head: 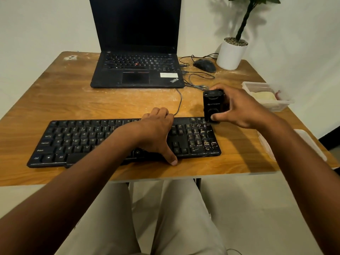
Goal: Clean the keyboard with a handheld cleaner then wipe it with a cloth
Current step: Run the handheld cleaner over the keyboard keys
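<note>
On the near half of a wooden table [73, 100] lay a black keyboard [77, 142], set roughly parallel to the front edge, its gray cable [180, 102] running back toward a black laptop [136, 70] that stood open with a dark screen. The left hand [156, 133] spanned the keyboard just right of its middle, fingers curled over the far edge and the thumb stretched down past the near edge, so that it gripped the board across its depth. The right hand [237, 109] held a small black handheld cleaner [213, 106] upright, the thumb pressed on its lower front face and the fingers wrapped round its far side; the cleaner's base stood at the far right corner of the keyboard, over the number pad, though whether it touched the keys could not be told. Behind the cleaner, near the laptop's right side, sat a dark mouse [204, 65] with its looped cord, and just beyond it a white pot [230, 55] holding a green plant. At the table's right edge stood a clear plastic tub [266, 96] with something pale inside, perhaps a cloth, though that could not be made out, and nearer the person a clear lid [294, 144] lay flat. Pale dusty marks streaked the tabletop around the laptop. Light trousers showed below the table edge.
</note>
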Motion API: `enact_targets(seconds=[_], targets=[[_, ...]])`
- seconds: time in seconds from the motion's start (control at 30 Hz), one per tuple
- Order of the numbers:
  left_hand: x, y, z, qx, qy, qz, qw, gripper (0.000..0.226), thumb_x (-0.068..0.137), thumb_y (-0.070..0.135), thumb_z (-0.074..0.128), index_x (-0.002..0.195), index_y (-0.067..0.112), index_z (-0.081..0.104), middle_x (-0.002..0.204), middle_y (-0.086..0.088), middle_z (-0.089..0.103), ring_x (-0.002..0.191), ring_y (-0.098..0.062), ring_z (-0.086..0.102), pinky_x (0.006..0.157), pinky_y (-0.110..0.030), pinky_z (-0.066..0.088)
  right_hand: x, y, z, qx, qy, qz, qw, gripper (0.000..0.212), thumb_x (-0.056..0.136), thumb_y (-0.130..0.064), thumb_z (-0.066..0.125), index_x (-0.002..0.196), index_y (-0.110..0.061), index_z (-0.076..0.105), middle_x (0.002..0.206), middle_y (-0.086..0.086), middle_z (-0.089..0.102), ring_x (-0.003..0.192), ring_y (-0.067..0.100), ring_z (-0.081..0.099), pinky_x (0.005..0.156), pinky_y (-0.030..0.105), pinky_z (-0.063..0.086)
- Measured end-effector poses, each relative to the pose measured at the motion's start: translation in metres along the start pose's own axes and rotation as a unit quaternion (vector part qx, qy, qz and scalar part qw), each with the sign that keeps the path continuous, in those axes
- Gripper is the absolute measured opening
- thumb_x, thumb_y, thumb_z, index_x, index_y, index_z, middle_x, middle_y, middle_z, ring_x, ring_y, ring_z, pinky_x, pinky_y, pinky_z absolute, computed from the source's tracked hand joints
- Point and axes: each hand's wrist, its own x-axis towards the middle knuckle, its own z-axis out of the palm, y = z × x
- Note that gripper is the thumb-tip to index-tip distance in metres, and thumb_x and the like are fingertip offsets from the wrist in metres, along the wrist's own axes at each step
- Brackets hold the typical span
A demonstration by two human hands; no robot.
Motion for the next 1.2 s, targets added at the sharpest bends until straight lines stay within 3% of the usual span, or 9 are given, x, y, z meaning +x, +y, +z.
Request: enact_targets(seconds=[0.1, 0.23, 0.4, 0.53, 0.63, 0.73, 0.9, 1.0, 1.2], targets=[[0.000, 0.000, 0.000, -0.004, -0.001, -0.001, 1.000, 0.128, 0.051, 0.075, 0.085, 0.152, 0.024, 0.026, 0.147, 0.000, 0.030, 0.137, -0.022, 0.028, 0.116, -0.048, 0.035, 0.003, -0.011, 0.004, 0.072, 0.023, -0.014, 0.997, 0.065, 0.071, -0.008, 0.088, 0.121, -0.035, 0.055, 0.119, -0.008, 0.065, 0.112, 0.015, 0.063, 0.094, 0.045, 0.057], [0.000, 0.002, -0.002, -0.007, -0.004, -0.010, 1.000, 0.128, 0.049, 0.074, 0.086, 0.151, 0.026, 0.027, 0.144, 0.002, 0.029, 0.135, -0.021, 0.028, 0.116, -0.048, 0.035, 0.009, -0.032, 0.032, 0.158, -0.001, -0.035, 0.987, 0.065, 0.073, -0.003, 0.086, 0.124, -0.030, 0.057, 0.117, -0.006, 0.065, 0.109, 0.009, 0.064, 0.081, 0.026, 0.059], [-0.001, 0.002, -0.002, 0.000, -0.005, -0.004, 1.000, 0.126, 0.050, 0.075, 0.086, 0.150, 0.024, 0.029, 0.145, 0.000, 0.030, 0.135, -0.022, 0.028, 0.116, -0.049, 0.035, 0.000, -0.014, 0.013, 0.078, -0.012, -0.012, 0.997, 0.065, 0.074, -0.003, 0.085, 0.123, -0.034, 0.055, 0.114, -0.012, 0.065, 0.106, 0.004, 0.061, 0.091, 0.029, 0.053], [-0.001, 0.002, -0.002, 0.003, -0.003, -0.004, 1.000, 0.127, 0.051, 0.074, 0.085, 0.151, 0.023, 0.028, 0.146, 0.000, 0.030, 0.136, -0.022, 0.028, 0.117, -0.048, 0.034, -0.003, -0.004, -0.012, 0.002, -0.005, 0.004, 1.000, 0.062, 0.073, -0.006, 0.086, 0.121, -0.032, 0.057, 0.112, -0.012, 0.065, 0.107, 0.013, 0.063, 0.084, 0.027, 0.049], [-0.001, 0.002, -0.001, 0.000, -0.002, -0.008, 1.000, 0.126, 0.050, 0.074, 0.086, 0.150, 0.024, 0.029, 0.145, 0.001, 0.030, 0.135, -0.022, 0.028, 0.116, -0.049, 0.035, 0.000, -0.018, 0.002, 0.100, 0.033, -0.008, 0.994, 0.067, 0.074, -0.007, 0.086, 0.129, -0.031, 0.055, 0.118, -0.012, 0.063, 0.111, 0.007, 0.060, 0.091, 0.029, 0.050], [0.000, 0.003, -0.002, -0.003, -0.003, -0.012, 1.000, 0.125, 0.049, 0.073, 0.087, 0.149, 0.026, 0.029, 0.144, 0.001, 0.030, 0.134, -0.021, 0.028, 0.116, -0.048, 0.036, 0.003, -0.032, 0.029, 0.171, 0.022, -0.030, 0.984, 0.066, 0.077, -0.005, 0.083, 0.130, -0.029, 0.054, 0.117, -0.014, 0.063, 0.108, -0.001, 0.060, 0.082, 0.017, 0.051], [0.000, 0.003, -0.002, 0.001, -0.006, -0.008, 1.000, 0.126, 0.051, 0.073, 0.086, 0.151, 0.024, 0.028, 0.146, 0.000, 0.029, 0.136, -0.022, 0.028, 0.116, -0.048, 0.035, -0.004, -0.009, 0.015, 0.100, -0.018, -0.009, 0.995, 0.065, 0.078, -0.006, 0.082, 0.127, -0.037, 0.052, 0.115, -0.014, 0.064, 0.105, -0.002, 0.060, 0.080, 0.018, 0.048], [-0.001, 0.002, -0.001, 0.003, -0.004, -0.007, 1.000, 0.127, 0.051, 0.075, 0.085, 0.151, 0.023, 0.028, 0.145, 0.000, 0.030, 0.135, -0.022, 0.029, 0.116, -0.047, 0.035, -0.008, 0.003, -0.007, 0.026, -0.003, 0.009, 1.000, 0.063, 0.076, -0.008, 0.085, 0.126, -0.035, 0.055, 0.117, -0.013, 0.065, 0.109, 0.008, 0.061, 0.090, 0.033, 0.052], [-0.001, 0.002, -0.001, -0.004, -0.001, -0.009, 1.000, 0.126, 0.051, 0.073, 0.086, 0.152, 0.025, 0.027, 0.146, 0.001, 0.029, 0.136, -0.022, 0.028, 0.116, -0.047, 0.034, -0.006, -0.030, 0.027, 0.147, 0.018, -0.037, 0.988, 0.065, 0.077, -0.007, 0.084, 0.128, -0.033, 0.054, 0.118, -0.013, 0.064, 0.111, 0.002, 0.060, 0.088, 0.025, 0.051]])
